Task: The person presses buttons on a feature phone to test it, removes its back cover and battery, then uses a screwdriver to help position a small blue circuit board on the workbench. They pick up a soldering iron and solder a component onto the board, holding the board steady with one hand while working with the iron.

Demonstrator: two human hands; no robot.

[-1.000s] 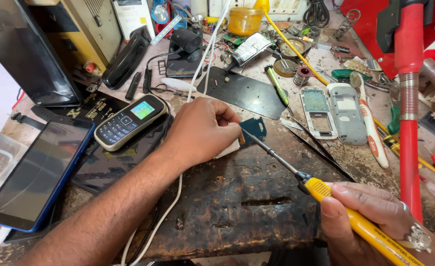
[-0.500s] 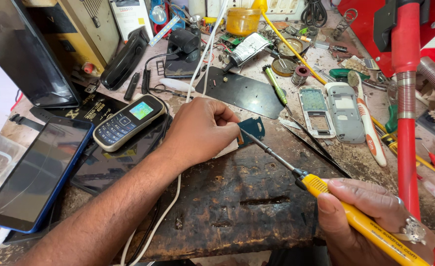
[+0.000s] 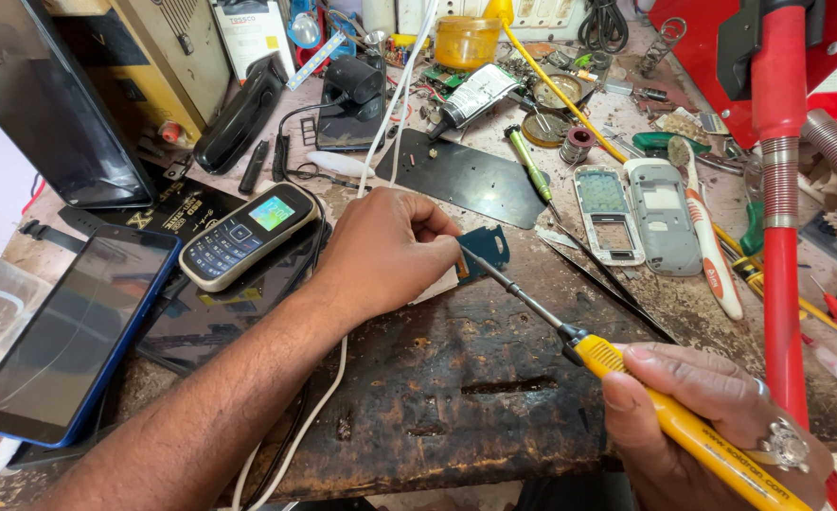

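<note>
Lying at centre frame on the scarred workbench point(image 3: 248, 397), left hand point(image 3: 385, 251) curled shut, pinching a small blue circuit board point(image 3: 485, 248) down. Gripping the yellow soldering iron point(image 3: 684, 431) at lower right, right hand point(image 3: 712, 416) closed tight, pressing its tip to the board's edge. Soldering seemingly under way, with the keypad phone point(image 3: 248, 237) at centre left and the open phone casings point(image 3: 636, 222) at upper right waiting unassembled.

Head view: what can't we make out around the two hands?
- The small part pinched in the left hand: its fingers hide it; only a blue piece shows past them.
- The iron's tip: where it touches is hidden behind those fingers.
- The yellow handle in the right hand: its end is cut off by the bottom edge.
</note>
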